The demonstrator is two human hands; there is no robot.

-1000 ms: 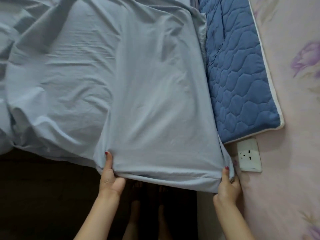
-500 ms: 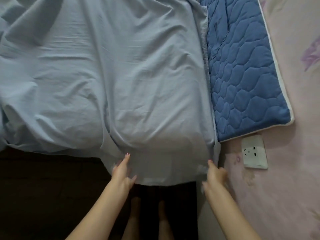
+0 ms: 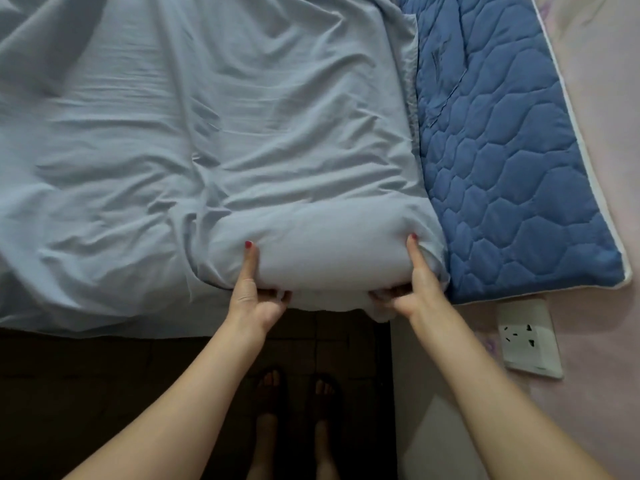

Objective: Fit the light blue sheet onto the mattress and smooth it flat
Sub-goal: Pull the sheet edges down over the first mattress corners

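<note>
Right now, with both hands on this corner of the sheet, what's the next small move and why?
Probably tuck the hem under: both the left hand and right hand grip the light blue sheet over the corner, fingers curled beneath, edge still loose.

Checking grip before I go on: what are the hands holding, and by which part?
Both hands, left hand and right hand, hold the light blue sheet at its near corner hem, thumbs on top, fingers curled under the edge.
</note>
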